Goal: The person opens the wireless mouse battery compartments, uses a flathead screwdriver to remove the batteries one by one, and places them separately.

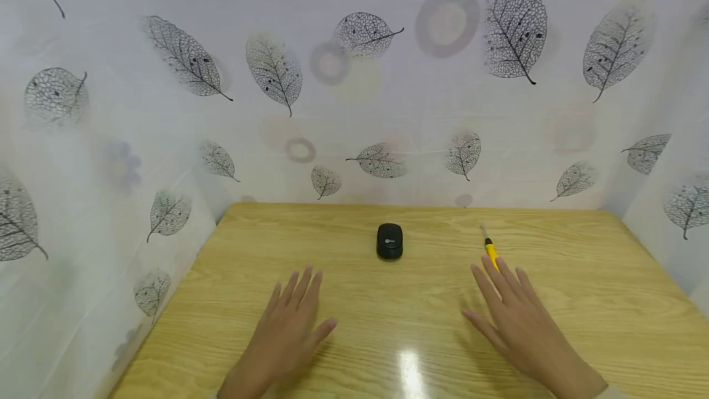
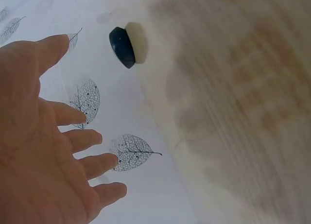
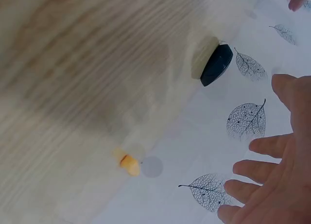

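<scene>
Palm down above the wooden table, my left hand (image 1: 285,331) has its fingers spread and holds nothing. My right hand (image 1: 517,325) is likewise spread and empty, with a shadow on the wood beside its thumb. Just beyond the right fingertips lies a screwdriver (image 1: 490,252) with a yellow handle, black collar and metal shaft; the fingers cover the handle's near end in the head view. Between the hands and farther back sits a black computer mouse (image 1: 390,241) with a small pale logo. Both wrist views show the mouse from the side, apart from the left hand (image 2: 53,136) and right hand (image 3: 277,161).
The light wooden tabletop (image 1: 332,233) runs back to a whitish curtain (image 1: 376,97) printed with dark leaves, which also hangs along the left and right sides. A bright light reflection shows on the wood near the front.
</scene>
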Available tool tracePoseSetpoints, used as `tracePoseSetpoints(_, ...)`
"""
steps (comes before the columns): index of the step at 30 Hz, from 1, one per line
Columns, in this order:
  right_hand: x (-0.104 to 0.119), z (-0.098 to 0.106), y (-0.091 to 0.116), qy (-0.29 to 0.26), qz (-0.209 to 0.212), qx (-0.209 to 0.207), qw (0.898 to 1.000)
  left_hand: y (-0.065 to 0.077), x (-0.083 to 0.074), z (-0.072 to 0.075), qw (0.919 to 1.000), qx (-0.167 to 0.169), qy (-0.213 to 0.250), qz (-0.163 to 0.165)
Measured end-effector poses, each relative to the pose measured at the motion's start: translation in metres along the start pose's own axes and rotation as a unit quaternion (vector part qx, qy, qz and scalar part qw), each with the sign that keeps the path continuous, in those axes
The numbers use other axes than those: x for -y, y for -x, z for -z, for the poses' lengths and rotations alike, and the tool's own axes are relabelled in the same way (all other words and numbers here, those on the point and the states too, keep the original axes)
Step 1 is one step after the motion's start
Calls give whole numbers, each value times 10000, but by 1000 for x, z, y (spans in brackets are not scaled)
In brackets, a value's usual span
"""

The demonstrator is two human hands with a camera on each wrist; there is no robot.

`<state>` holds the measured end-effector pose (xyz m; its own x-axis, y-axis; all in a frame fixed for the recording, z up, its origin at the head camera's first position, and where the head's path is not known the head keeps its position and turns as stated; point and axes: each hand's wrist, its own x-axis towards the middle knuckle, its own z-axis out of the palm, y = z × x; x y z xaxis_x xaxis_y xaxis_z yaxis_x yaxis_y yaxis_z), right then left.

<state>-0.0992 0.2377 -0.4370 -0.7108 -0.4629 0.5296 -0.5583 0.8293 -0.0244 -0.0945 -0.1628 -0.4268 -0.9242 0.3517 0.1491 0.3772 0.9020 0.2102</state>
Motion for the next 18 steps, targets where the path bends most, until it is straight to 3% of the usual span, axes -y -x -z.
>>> tracePoseSetpoints(6,2,-3,-19,-95,60,200,9997,-15,2,4,9994,168,221,-225)
tracePoseSetpoints(18,9,-19,-62,-474,165,622,9968,-61,-3,5,9953,340,262,-870)
